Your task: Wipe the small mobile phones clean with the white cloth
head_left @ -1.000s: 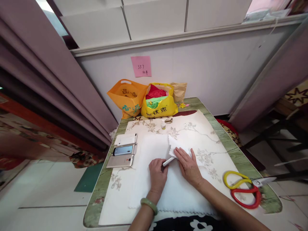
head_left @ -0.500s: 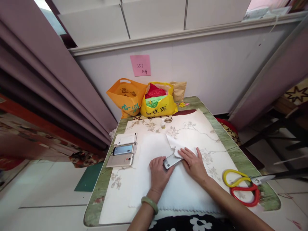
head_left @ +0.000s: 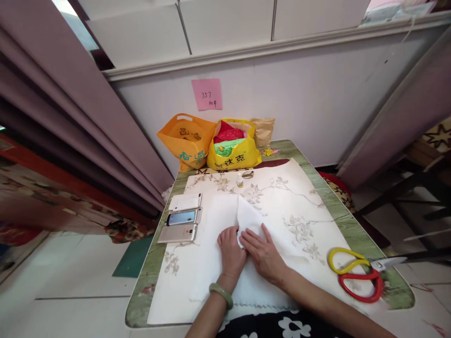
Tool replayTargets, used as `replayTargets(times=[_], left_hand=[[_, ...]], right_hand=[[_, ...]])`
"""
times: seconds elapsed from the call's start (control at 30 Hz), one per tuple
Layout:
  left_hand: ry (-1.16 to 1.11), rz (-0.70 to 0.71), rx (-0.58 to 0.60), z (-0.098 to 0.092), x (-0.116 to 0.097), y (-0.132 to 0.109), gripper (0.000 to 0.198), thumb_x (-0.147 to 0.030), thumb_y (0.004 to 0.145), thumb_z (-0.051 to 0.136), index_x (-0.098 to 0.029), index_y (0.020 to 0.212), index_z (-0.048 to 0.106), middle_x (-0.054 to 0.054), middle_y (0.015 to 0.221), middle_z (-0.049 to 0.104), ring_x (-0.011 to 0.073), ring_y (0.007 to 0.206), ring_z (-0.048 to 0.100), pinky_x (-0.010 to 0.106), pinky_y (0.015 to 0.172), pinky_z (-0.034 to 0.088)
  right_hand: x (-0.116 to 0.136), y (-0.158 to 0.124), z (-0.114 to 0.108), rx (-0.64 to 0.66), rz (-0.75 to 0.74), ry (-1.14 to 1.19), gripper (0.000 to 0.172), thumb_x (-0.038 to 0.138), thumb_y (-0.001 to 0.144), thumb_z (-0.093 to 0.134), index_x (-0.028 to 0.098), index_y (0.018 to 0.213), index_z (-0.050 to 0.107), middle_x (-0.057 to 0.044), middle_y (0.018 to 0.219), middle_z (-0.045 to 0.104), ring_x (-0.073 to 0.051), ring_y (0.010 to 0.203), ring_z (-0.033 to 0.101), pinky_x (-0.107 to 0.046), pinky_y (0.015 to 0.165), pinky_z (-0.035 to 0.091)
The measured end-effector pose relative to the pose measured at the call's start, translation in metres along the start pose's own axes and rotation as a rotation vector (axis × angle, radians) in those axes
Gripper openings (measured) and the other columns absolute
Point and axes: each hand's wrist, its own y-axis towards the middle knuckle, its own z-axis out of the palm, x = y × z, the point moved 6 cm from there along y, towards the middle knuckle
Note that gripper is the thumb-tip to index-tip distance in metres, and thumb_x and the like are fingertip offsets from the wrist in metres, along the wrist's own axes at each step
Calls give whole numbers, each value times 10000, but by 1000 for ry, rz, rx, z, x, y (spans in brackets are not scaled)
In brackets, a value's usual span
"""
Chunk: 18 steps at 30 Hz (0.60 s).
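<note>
A white cloth (head_left: 248,216) with a zigzag edge has one corner folded over a phone, which is almost wholly hidden beneath it. My left hand (head_left: 233,251), with a green bangle at the wrist, is closed at the left edge of the covered phone. Stretched flat across the fold, my right hand (head_left: 264,253) presses the cloth down beside the left fingers. To the left lie a white phone (head_left: 185,202), a phone with a bluish face (head_left: 181,218) and a gold phone (head_left: 176,234), in a column.
Scissors (head_left: 359,274) with one yellow and one red handle lie at the right table edge. A small bottle (head_left: 240,180) stands beyond the cloth. At the back are an orange bag (head_left: 186,141), a yellow bag (head_left: 234,159) and a brown paper bag (head_left: 263,131).
My right hand has moved left, bringing the cloth's corner over the phone. The phone's silver back, visible before, is now covered. My left hand stays at its edge.
</note>
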Motion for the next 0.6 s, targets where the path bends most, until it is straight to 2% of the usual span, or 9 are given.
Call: replayTargets(times=[0.07, 0.13, 0.23, 0.33, 0.43, 0.5, 0.6], left_hand=[[-15, -15, -11, 0, 4, -1, 375, -114, 782, 528, -176, 1152, 520, 82, 1067, 610, 246, 1038, 529, 430, 960, 379], [-34, -23, -10, -1, 5, -1, 492, -172, 766, 581, -165, 1244, 464, 87, 1071, 602, 255, 1034, 534, 442, 951, 388], [-62, -15, 4, -3, 3, -1, 637, -290, 729, 663, -167, 1301, 413, 71, 1028, 594, 261, 1001, 541, 465, 944, 391], [-75, -9, 10, -4, 1, 0, 642, -312, 718, 677, -173, 1290, 422, 60, 1008, 591, 254, 986, 542, 473, 953, 383], [-71, -7, 6, -3, 2, 0, 629, -313, 723, 669, -171, 1287, 428, 63, 1010, 595, 255, 992, 543, 475, 957, 383], [-66, -6, -2, -2, 3, 0, 595, -274, 733, 643, -167, 1281, 438, 78, 1035, 603, 261, 1007, 546, 471, 953, 388], [-60, -7, -19, 0, 6, -2, 529, -147, 748, 558, -167, 1267, 456, 100, 1094, 614, 258, 1044, 549, 461, 964, 387]], right_hand=[[6, 1, 4, 74, -44, 19, 582, 90, 882, 410, 268, 1435, 395, -41, 1418, 506, -211, 1355, 395, -582, 1158, -35], [-5, 1, 2, 121, -6, -8, 643, 80, 852, 416, 296, 1454, 356, -22, 1446, 472, -216, 1371, 369, -604, 1143, -70], [-40, 2, -10, 126, 159, -101, 723, 56, 795, 424, 290, 1471, 324, -12, 1474, 433, -241, 1398, 319, -622, 1132, -80], [-61, 2, -18, 90, 319, -174, 742, 65, 763, 449, 238, 1475, 330, -26, 1464, 449, -283, 1425, 246, -638, 1126, -81], [-50, 2, -13, 63, 331, -185, 691, 106, 784, 477, 203, 1460, 368, -43, 1468, 442, -316, 1439, 187, -644, 1125, -80], [-29, 3, -3, 81, 232, -152, 659, 118, 818, 462, 223, 1461, 365, -35, 1480, 425, -304, 1438, 194, -637, 1130, -73], [-1, 5, 10, 176, 39, -47, 663, 120, 852, 424, 294, 1481, 305, -10, 1488, 414, -258, 1427, 242, -628, 1132, -68]])
